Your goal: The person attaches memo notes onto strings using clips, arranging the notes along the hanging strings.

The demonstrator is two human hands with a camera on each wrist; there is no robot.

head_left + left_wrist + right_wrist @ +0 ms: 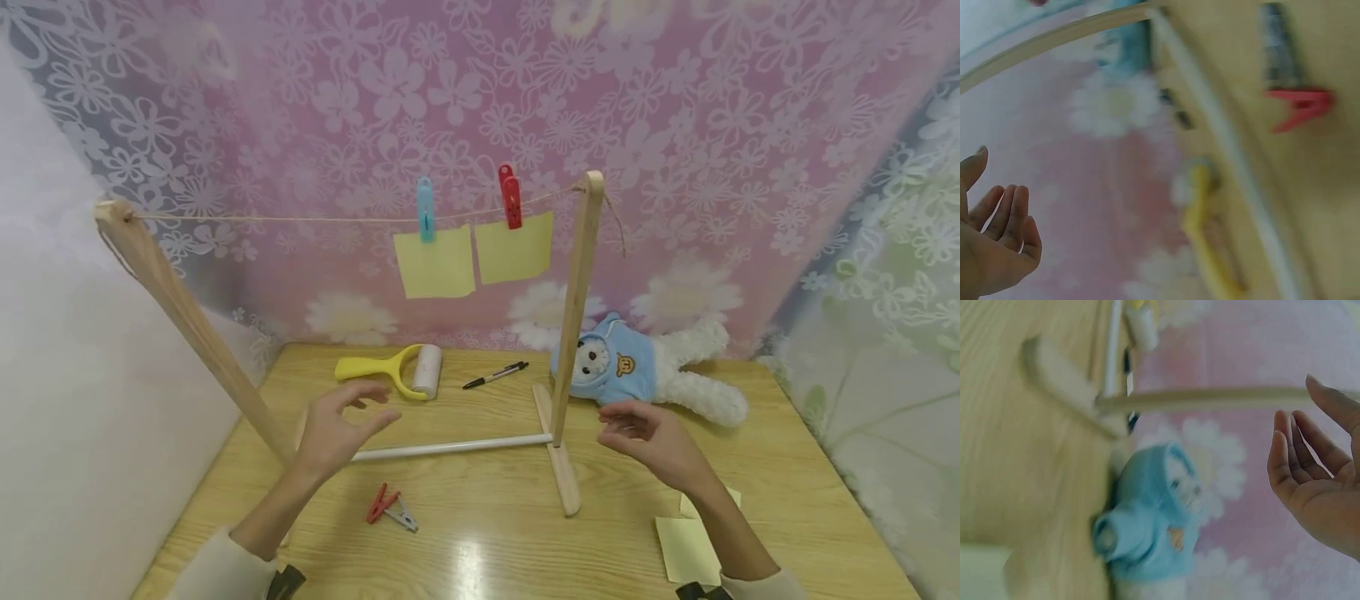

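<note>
My left hand (pixel 337 429) hovers over the table's left side, its fingers loosely bent around nothing; the left wrist view shows its bare palm (pixel 991 256). On the right, my right hand (pixel 656 442) is raised near the plush toy (pixel 626 362) in a blue hoodie, likewise holding nothing. Between the hands stands a wooden frame (pixel 573 308) with a string (pixel 300 219) tied across its top. From the string hang two yellow sticky notes, the left note (pixel 437 265) under a blue clothespin (pixel 425 208), the right note (pixel 515 250) under a red clothespin (pixel 510 196).
A red clothespin (pixel 382 503) and a grey clothespin (pixel 403 514) lie at the front. Loose sticky notes (pixel 686 550) lie below my right forearm. Behind the frame's white bar (pixel 450 448) are a yellow-handled lint roller (pixel 375 367) and a pen (pixel 495 375).
</note>
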